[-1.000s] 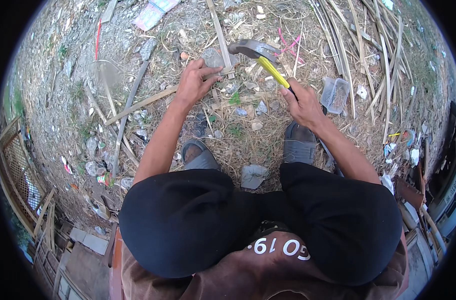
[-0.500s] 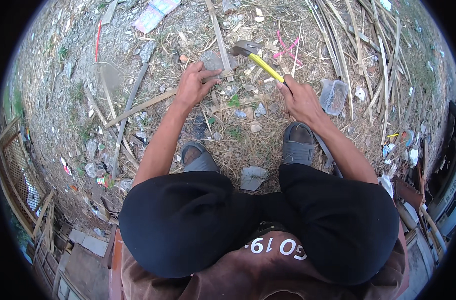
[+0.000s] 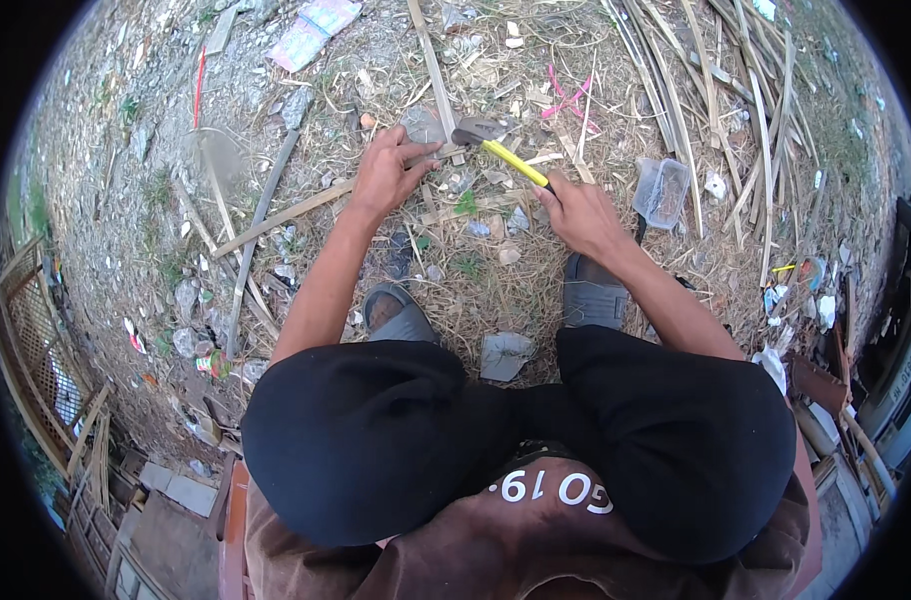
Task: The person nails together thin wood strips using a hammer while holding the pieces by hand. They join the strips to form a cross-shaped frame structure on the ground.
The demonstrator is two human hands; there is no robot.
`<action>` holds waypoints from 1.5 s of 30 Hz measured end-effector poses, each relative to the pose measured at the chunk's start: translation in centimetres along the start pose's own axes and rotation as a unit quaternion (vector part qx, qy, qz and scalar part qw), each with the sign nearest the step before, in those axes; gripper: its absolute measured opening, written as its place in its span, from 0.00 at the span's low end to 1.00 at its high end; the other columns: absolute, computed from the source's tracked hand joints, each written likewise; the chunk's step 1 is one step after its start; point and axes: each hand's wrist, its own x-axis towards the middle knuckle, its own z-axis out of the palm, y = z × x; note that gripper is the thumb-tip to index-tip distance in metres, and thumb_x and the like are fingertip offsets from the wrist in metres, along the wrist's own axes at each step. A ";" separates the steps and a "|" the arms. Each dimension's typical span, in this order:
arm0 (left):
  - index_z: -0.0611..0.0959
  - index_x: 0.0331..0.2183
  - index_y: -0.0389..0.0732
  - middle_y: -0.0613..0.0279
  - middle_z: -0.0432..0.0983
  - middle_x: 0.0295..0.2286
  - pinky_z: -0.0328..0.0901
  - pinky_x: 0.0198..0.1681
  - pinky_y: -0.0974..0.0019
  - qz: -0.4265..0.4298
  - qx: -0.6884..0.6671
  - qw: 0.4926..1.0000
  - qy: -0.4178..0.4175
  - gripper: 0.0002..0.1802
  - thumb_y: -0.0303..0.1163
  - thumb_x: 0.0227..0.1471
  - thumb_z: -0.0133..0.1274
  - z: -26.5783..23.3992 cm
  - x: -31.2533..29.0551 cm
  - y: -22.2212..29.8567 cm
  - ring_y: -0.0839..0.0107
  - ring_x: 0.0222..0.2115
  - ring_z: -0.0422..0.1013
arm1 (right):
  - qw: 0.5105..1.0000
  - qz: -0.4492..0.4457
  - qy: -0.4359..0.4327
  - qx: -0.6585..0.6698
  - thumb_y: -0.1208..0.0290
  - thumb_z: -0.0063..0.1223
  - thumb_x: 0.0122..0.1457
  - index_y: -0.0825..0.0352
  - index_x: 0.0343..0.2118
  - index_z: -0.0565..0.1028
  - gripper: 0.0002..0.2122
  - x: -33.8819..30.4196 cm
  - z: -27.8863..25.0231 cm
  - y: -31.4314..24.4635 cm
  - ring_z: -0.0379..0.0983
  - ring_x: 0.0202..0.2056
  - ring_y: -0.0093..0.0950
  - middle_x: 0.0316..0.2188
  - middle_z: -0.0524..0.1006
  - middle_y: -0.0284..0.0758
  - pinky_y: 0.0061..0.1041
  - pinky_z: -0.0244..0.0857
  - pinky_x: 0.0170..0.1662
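My right hand (image 3: pixel 583 215) is wrapped round the yellow-and-black handle of a claw hammer (image 3: pixel 516 163). The hammer's dark metal head is low, at the near end of a long, flat wooden strip (image 3: pixel 432 62). Just left of that end is my left hand (image 3: pixel 388 172), its thumb and forefinger pinched together. Whatever is between those fingertips is too small to make out. Beneath the strip's near end lies a flat grey stone (image 3: pixel 423 124).
Another wooden strip (image 3: pixel 286 217) lies left of my left forearm. A clear plastic tub (image 3: pixel 663 193) stands right of my right hand. Pink ribbon (image 3: pixel 568 97) lies beyond the hammer, and many long strips (image 3: pixel 676 110) are piled at the far right. My sandalled feet (image 3: pixel 401 313) are below my hands.
My right hand has moved left and slightly farther away, bringing the hammer head down to the wooden strip's end. My left hand has stayed in its pinch.
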 end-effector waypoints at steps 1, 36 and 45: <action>0.88 0.41 0.50 0.61 0.64 0.24 0.62 0.36 0.57 0.008 0.011 1.000 0.007 0.19 0.35 0.43 0.68 -0.3 -0.2 0.2 0.61 0.29 0.64 | 0.999 0.023 -0.022 -0.023 0.61 0.47 0.67 0.66 0.35 0.68 0.12 0.7 -0.2 -0.6 0.69 0.14 0.45 0.11 0.69 0.42 0.43 0.60 0.18; 0.82 0.46 0.44 0.57 0.75 0.32 0.69 0.30 0.58 0.091 0.091 0.987 0.100 0.15 0.33 0.56 0.58 -10.9 1.9 8.1 0.58 0.28 0.75 | 0.943 0.150 0.158 0.251 0.58 0.47 0.68 0.70 0.34 0.70 0.16 -5.5 -1.2 -0.6 0.68 0.19 0.30 0.17 0.70 0.36 0.33 0.61 0.26; 0.82 0.42 0.36 0.56 0.73 0.28 0.64 0.29 0.63 0.139 0.133 0.968 0.163 0.10 0.28 0.59 0.54 -24.0 4.5 21.7 0.62 0.25 0.70 | 0.898 -0.086 0.238 0.359 0.65 0.65 0.55 0.69 0.56 0.70 0.27 0.4 -8.8 -8.5 0.59 0.18 0.14 0.15 0.63 0.23 0.20 0.55 0.22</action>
